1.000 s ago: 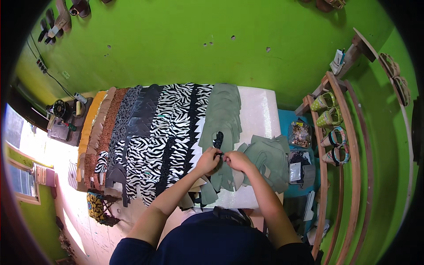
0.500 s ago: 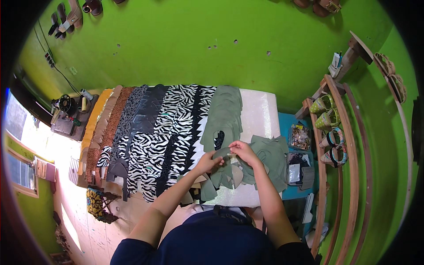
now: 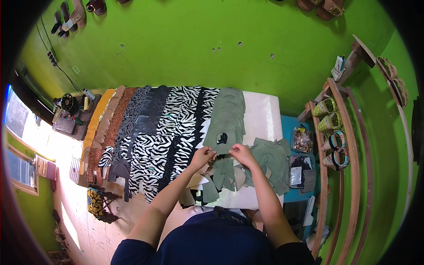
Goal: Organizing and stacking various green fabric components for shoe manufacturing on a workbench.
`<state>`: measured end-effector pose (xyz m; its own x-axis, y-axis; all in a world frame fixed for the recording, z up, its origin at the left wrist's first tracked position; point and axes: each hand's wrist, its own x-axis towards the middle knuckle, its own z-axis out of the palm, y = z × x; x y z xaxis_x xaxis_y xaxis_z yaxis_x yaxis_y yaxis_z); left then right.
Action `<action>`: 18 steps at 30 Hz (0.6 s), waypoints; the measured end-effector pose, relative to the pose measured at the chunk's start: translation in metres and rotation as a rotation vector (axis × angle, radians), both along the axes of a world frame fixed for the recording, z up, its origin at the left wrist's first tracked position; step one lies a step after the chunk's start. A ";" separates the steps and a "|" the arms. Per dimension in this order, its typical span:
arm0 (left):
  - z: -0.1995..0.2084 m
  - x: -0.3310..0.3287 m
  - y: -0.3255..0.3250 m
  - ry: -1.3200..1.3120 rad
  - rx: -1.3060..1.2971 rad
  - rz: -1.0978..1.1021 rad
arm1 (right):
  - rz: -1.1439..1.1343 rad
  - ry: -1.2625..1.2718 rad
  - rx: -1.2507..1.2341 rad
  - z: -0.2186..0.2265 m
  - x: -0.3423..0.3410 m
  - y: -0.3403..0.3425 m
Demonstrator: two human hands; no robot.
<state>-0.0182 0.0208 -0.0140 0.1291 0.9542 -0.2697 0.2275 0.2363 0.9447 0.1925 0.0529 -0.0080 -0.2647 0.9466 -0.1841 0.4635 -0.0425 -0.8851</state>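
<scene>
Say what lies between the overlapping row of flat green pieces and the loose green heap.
A narrow strip of white tabletop; the head view shows the bare right hand over its near end.

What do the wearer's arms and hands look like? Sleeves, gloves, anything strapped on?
Short navy sleeves, matching the navy top, end above the elbows. Forearms bare. Left hand and right hand ungloved. No watch or cables visible; rings too small to tell.
</scene>
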 end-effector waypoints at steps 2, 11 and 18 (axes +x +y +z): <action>-0.001 -0.003 0.009 0.028 0.035 0.002 | -0.013 -0.040 0.013 0.001 -0.003 0.005; 0.011 0.000 0.060 0.419 0.117 0.019 | -0.153 -0.363 0.027 -0.001 -0.011 0.047; -0.002 0.002 0.090 0.629 0.027 0.007 | -0.161 -0.529 -0.070 -0.003 -0.023 0.074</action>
